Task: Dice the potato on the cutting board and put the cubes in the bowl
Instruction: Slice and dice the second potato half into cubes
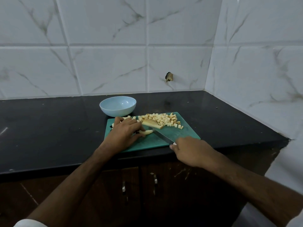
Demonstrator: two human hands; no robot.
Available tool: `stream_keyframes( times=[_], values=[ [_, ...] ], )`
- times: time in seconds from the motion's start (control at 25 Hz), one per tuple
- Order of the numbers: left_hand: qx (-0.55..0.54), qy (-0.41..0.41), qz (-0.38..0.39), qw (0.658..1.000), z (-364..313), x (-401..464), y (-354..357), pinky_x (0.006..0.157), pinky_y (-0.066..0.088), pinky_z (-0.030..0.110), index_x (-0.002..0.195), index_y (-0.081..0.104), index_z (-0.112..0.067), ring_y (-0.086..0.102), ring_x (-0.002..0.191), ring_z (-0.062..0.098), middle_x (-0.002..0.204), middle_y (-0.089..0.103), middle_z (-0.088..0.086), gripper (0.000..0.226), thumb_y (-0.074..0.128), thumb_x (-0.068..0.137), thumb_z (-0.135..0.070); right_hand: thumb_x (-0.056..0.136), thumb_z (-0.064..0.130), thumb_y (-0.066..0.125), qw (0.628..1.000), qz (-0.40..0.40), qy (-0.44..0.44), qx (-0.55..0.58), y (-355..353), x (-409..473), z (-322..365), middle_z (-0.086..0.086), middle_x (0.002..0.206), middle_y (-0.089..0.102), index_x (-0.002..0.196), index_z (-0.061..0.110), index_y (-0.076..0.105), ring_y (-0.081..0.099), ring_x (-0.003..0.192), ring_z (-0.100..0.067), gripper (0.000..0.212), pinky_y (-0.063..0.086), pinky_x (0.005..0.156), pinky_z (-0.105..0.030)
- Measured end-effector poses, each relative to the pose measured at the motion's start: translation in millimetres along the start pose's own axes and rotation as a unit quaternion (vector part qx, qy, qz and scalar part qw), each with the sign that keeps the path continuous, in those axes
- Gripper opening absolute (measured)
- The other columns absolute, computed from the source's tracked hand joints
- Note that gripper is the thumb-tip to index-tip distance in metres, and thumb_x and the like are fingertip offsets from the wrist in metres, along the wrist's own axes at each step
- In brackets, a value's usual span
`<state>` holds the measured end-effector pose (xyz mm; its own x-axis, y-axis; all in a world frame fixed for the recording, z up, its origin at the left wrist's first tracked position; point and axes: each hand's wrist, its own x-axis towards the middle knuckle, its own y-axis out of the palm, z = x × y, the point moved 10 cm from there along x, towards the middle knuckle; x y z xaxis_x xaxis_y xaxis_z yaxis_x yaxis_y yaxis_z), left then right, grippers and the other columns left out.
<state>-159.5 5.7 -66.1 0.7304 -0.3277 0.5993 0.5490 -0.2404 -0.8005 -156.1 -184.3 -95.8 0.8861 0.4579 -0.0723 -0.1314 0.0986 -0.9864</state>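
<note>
- The left hand [126,131] curls its fingers over a potato strip [146,132] and pins it to the green cutting board [183,131].
- The right hand [191,150] grips the handle of a knife [161,134], whose blade lies angled beside that strip.
- Potato cubes [161,119] are heaped along the board's far edge, beside an uncut slice [152,124].
- The pale blue bowl [117,106] sits on the black tabletop [49,128], just behind the board.
</note>
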Motion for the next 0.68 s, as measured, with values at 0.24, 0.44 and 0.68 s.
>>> stream_keyframes(
  times=[0.24, 0.44, 0.68],
  values=[
    [-0.021, -0.004, 0.004, 1.000, -1, -2, -1, 0.081, 0.037, 0.043, 0.098, 0.069, -0.029, 0.059, 0.092, 0.010, 0.095, 0.068, -0.014, 0.015, 0.069, 0.087, -0.039, 0.108, 0.047, 0.033, 0.996, -0.059, -0.015, -0.068, -16, 5, 7, 0.004, 0.081, 0.056, 0.085, 0.022, 0.052, 0.054, 0.070, -0.009, 0.039, 0.037, 0.058, -0.029],
    [-0.032, -0.007, 0.016, 0.999, 1, -1, 2, 0.084, 0.037, 0.043, 0.095, 0.068, -0.030, 0.058, 0.092, 0.009, 0.093, 0.065, -0.017, 0.012, 0.074, 0.087, -0.037, 0.108, 0.047, 0.037, 0.999, -0.001, -0.011, 0.035, -1, 10, 7, 0.002, 0.075, 0.054, 0.081, 0.020, 0.053, 0.051, 0.064, -0.011, 0.042, 0.038, 0.058, -0.029],
    [-0.043, -0.016, 0.011, 0.999, 3, -1, 1, 0.083, 0.035, 0.040, 0.093, 0.067, -0.028, 0.059, 0.090, 0.008, 0.092, 0.067, -0.016, 0.015, 0.076, 0.085, -0.038, 0.108, 0.045, 0.036, 0.995, -0.058, -0.034, -0.080, -3, 3, 18, 0.003, 0.082, 0.056, 0.088, 0.021, 0.052, 0.054, 0.071, -0.010, 0.036, 0.039, 0.060, -0.030]
  ],
)
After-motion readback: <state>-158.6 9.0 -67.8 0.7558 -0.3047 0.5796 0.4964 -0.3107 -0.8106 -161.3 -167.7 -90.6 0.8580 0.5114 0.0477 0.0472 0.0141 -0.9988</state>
